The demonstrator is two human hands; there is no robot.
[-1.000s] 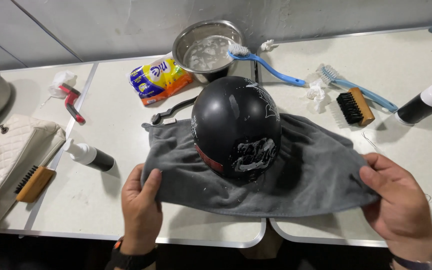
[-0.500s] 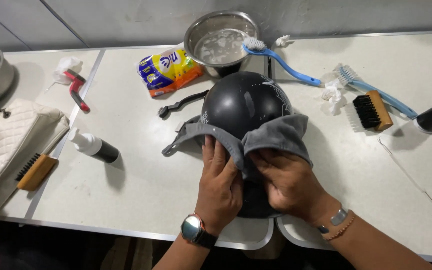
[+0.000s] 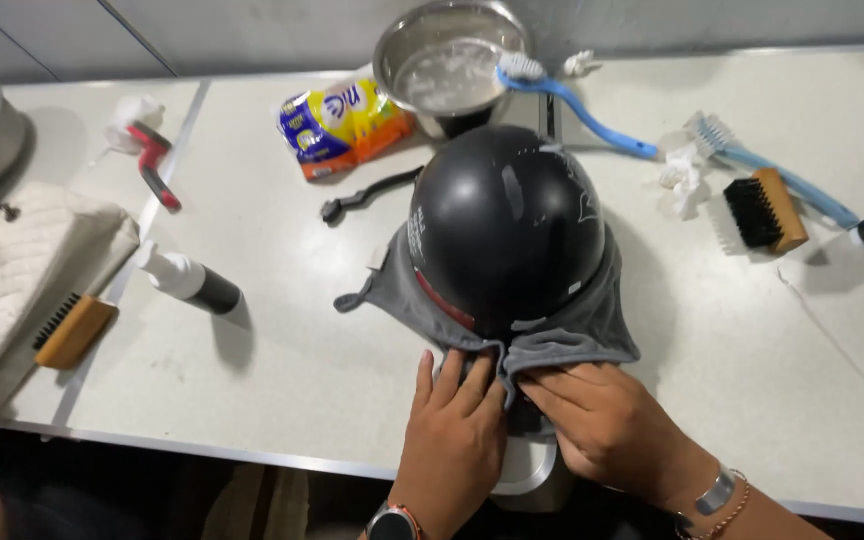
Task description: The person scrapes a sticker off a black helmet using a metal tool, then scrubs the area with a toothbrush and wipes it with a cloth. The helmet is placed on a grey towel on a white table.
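We are pressing the grey cloth [image 3: 552, 340] against the near face of the black helmet [image 3: 507, 225]. Half a second ago it was covering more of the shell; now we are gathering it low. Left hand [image 3: 457, 440] and right hand [image 3: 607, 425] are lying flat, fingers pinching the folds. Beyond the helmet, one steel bowl [image 3: 452, 60] and two blue brushes [image 3: 572, 100] are resting.

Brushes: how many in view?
4: wooden brush at left by the bag, wooden brush at right, blue brush beside it, blue brush across the bowl. Others may be hidden.
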